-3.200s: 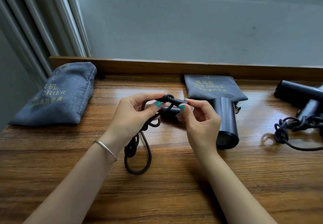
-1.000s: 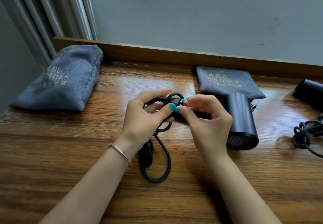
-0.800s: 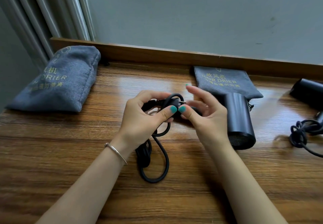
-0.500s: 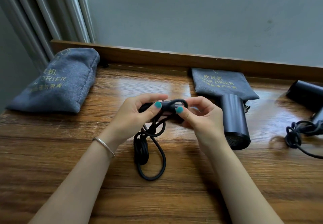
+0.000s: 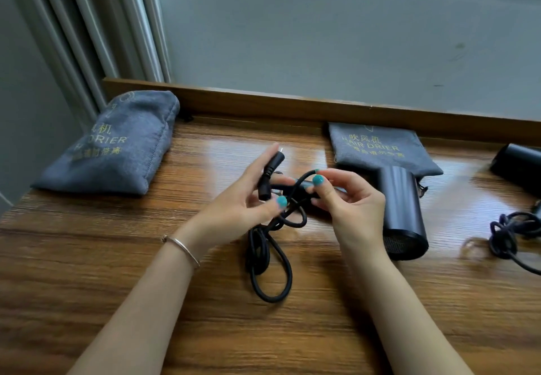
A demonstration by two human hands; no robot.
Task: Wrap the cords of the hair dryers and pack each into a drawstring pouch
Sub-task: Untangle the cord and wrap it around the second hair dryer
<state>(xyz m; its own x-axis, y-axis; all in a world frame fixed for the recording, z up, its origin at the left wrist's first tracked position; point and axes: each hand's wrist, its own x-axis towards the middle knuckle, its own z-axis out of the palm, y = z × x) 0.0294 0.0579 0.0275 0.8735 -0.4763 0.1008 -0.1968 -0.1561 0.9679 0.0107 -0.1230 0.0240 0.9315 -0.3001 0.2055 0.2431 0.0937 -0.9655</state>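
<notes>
A dark hair dryer [image 5: 402,213] lies on the wooden table [image 5: 117,257], its barrel end toward me and its handle hidden behind my right hand. Its black cord [image 5: 270,269] hangs in loops onto the table between my hands. My left hand [image 5: 240,201] holds the black plug [image 5: 270,175], which points up and away. My right hand [image 5: 348,199] pinches a loop of the cord between thumb and fingers. A flat grey drawstring pouch [image 5: 377,147] with gold lettering lies just behind the dryer.
A stuffed grey pouch [image 5: 114,146] lies at the far left by the curtain. A second dark hair dryer [image 5: 516,166] with a tangled cord [image 5: 509,234] sits at the right edge. A raised wooden ledge [image 5: 263,103] and grey wall bound the table's far side.
My left hand has lifted the plug free of the cord bundle and tipped it upward. My right hand now pinches a cord loop instead of the plug end. The camera tilted slightly.
</notes>
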